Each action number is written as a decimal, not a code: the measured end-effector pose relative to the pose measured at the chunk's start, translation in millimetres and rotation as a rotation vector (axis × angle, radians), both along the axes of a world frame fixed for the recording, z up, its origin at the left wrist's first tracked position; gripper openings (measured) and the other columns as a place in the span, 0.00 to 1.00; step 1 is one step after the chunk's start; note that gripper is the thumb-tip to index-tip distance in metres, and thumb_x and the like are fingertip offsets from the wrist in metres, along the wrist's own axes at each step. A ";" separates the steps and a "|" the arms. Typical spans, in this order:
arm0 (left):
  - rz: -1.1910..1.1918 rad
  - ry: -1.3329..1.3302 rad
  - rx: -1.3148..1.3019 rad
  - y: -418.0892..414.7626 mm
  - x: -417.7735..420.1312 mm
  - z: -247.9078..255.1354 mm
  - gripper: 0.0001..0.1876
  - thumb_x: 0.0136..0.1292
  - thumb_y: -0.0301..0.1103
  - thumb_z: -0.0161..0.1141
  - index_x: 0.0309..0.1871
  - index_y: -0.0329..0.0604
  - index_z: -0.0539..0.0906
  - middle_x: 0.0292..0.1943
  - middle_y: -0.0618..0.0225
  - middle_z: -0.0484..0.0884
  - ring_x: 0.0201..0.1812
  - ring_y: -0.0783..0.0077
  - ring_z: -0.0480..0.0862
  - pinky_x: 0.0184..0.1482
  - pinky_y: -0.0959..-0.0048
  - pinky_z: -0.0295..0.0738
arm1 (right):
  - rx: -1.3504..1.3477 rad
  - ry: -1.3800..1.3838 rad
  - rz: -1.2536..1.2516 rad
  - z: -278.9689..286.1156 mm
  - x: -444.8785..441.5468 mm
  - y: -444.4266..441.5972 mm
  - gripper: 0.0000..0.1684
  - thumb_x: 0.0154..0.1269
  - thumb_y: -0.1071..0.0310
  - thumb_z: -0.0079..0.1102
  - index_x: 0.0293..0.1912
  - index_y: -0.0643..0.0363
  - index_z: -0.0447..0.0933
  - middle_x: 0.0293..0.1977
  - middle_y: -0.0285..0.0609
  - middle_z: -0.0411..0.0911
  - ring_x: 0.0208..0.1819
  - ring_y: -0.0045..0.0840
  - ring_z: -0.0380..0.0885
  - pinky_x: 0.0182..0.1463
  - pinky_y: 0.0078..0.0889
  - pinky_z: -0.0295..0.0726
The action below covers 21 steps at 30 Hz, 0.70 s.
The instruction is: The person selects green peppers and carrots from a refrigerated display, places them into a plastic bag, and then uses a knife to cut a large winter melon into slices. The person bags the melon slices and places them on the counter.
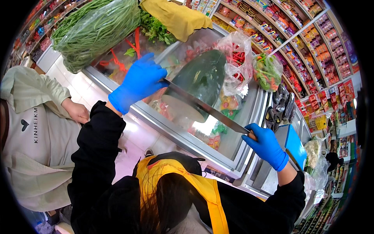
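Observation:
A long knife stretches between my two hands, both in blue gloves. My right hand is closed around its wooden handle, and my left hand pinches the far end of the blade. Under and behind the blade lies a large dark green winter melon on the glass lid of a chest freezer; its near end shows a pale face, perhaps cut. Whether the blade touches the melon I cannot tell. Beside the melon's far end is a clear plastic bag of red chilies.
Bagged long green beans, leafy greens and a yellow cloth lie on the freezer's far left. Bagged mixed peppers and wrapped eggplants are at right. Another person stands close on my left. Snack shelves rise behind.

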<state>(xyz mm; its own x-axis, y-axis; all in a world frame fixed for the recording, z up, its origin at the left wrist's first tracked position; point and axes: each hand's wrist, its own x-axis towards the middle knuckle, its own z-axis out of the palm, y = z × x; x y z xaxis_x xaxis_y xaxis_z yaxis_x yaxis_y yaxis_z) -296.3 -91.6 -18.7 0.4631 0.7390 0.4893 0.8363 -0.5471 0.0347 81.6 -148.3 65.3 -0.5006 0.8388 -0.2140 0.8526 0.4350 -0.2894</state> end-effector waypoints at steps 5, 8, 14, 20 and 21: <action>0.001 0.007 -0.004 -0.2 -0.5 0.2 0.10 0.49 0.41 0.64 0.26 0.48 0.76 0.21 0.68 0.73 0.30 0.63 0.76 0.62 0.58 0.62 | 0.001 0.004 -0.001 3.6 -3.1 -1.8 0.14 0.60 0.61 0.58 0.39 0.60 0.70 0.22 0.48 0.74 0.25 0.41 0.77 0.27 0.33 0.73; -0.012 -0.033 0.100 -0.3 -0.4 -0.8 0.09 0.43 0.39 0.65 0.22 0.49 0.77 0.17 0.66 0.73 0.28 0.61 0.76 0.55 0.62 0.68 | 0.000 0.004 0.008 2.7 -2.6 0.1 0.14 0.60 0.61 0.58 0.39 0.60 0.70 0.21 0.48 0.74 0.24 0.41 0.76 0.27 0.33 0.73; 0.015 0.023 0.008 -3.0 -0.6 2.2 0.10 0.49 0.41 0.65 0.26 0.49 0.76 0.21 0.68 0.73 0.29 0.64 0.76 0.62 0.59 0.62 | -0.011 0.001 0.002 4.3 -3.8 -0.9 0.14 0.60 0.61 0.58 0.39 0.61 0.70 0.21 0.48 0.73 0.24 0.41 0.76 0.27 0.33 0.73; 0.011 0.015 -0.003 -4.5 0.4 4.3 0.11 0.48 0.42 0.65 0.27 0.49 0.77 0.21 0.69 0.73 0.29 0.65 0.76 0.62 0.59 0.62 | -0.025 0.001 0.004 4.9 -2.5 -1.0 0.14 0.60 0.61 0.58 0.40 0.61 0.70 0.21 0.48 0.73 0.24 0.41 0.76 0.26 0.33 0.73; 0.009 0.015 -0.002 -4.8 0.5 4.3 0.11 0.48 0.42 0.65 0.27 0.49 0.77 0.21 0.69 0.73 0.29 0.65 0.76 0.62 0.59 0.62 | -0.028 0.001 0.005 4.5 -2.0 -1.2 0.14 0.60 0.62 0.58 0.40 0.61 0.70 0.21 0.48 0.73 0.24 0.41 0.76 0.26 0.33 0.73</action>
